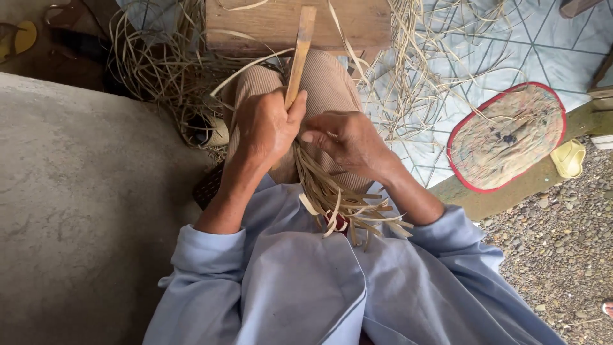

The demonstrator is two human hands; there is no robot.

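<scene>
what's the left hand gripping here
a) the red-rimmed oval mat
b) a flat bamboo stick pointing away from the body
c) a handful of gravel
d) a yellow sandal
b: the left hand is closed round a flat bamboo stick that points away over the knee, while the red-rimmed oval mat lies untouched on the floor to the right.

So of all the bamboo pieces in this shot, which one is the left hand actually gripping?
The left hand grips the wide flat bamboo slat that sticks up past the knee. The thin strips bunch under the right hand.
</scene>
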